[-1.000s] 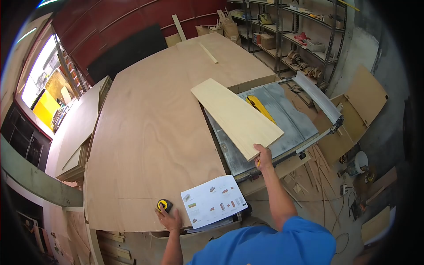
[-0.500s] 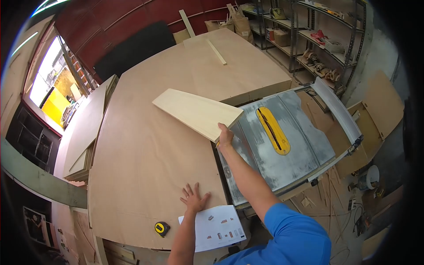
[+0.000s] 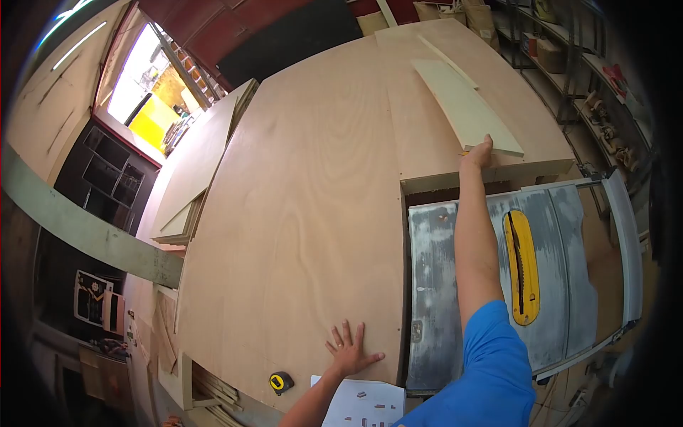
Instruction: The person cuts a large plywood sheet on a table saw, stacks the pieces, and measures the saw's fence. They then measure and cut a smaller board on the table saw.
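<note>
A pale wooden board (image 3: 466, 107) lies toward the far right of the large plywood table (image 3: 306, 213), beside a narrow wood strip (image 3: 447, 60). My right hand (image 3: 478, 152) grips its near end, with the arm stretched over the saw table. Flat on the plywood, fingers spread, my left hand (image 3: 351, 353) holds nothing. Just below it lies a printed sheet with small drawings (image 3: 363, 404), partly hidden by my forearm. A yellow and black tape measure (image 3: 281, 383) sits left of the sheet.
The metal saw table (image 3: 434, 285) has a yellow insert (image 3: 523, 267) with a slot, under and right of my right arm. Curved rail (image 3: 622, 249) at its right side. Stacked sheets (image 3: 199, 171) stand on the left, metal shelves (image 3: 569, 92) at the far right.
My right hand has carried the board away from the saw table to the far part of the plywood, beside the strip. My left hand stays spread near the sheet. The view has shifted.
</note>
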Motion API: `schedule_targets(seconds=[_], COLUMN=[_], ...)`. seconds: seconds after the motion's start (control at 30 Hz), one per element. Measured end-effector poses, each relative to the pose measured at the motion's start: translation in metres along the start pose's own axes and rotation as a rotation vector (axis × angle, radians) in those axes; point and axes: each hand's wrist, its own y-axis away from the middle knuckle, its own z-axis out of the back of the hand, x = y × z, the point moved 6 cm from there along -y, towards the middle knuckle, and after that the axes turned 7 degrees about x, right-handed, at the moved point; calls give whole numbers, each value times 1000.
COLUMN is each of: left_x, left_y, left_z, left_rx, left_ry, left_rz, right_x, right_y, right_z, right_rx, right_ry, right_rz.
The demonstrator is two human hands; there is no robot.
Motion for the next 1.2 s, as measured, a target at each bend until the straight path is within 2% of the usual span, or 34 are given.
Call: schedule_targets(seconds=[0.1, 0.23, 0.33, 0.5, 0.6, 0.7, 0.8, 0.87, 0.9, 1.03, 1.1, 1.2], left_x=[3, 5, 5, 4, 2, 3, 4, 5, 7, -8, 3, 4], left_y=[-3, -6, -4, -1, 4, 9, 17, 24, 26, 46, 54, 47], left_z=[-5, -5, -8, -7, -6, -5, -5, -3, -10, -21, -22, -39], left_rx=[-7, -25, -34, -49, -54, -79, -103, -107, -90, -27, -27, -62], left_ry=[13, 1, -14, -18, -30, -27, -16, -10, -36, -82, -95, -74], left_rz=[5, -2, -3, -13, -14, -28, -52, -76, -104, -222, -264, -311], right_x=[10, 31, 48, 92, 154, 253, 349, 403, 418, 460, 466, 447], right_y=[-20, -27, -17, 24, 62, 106, 164, 236, 273, 367, 429, 475], right_z=[11, 30, 52, 118, 175, 234, 306, 348, 374, 478, 495, 491], right_rx=[-4, 105, 185, 186, 227, 193, 319, 373, 387, 543, 627, 557], right_ry=[-160, 161, 294, 68, 129, 19, 11, 148, 209, 297, 280, 193], right_rz=[38, 202, 172, 102, 78, 138, 175, 263, 297, 188, 165, 313])
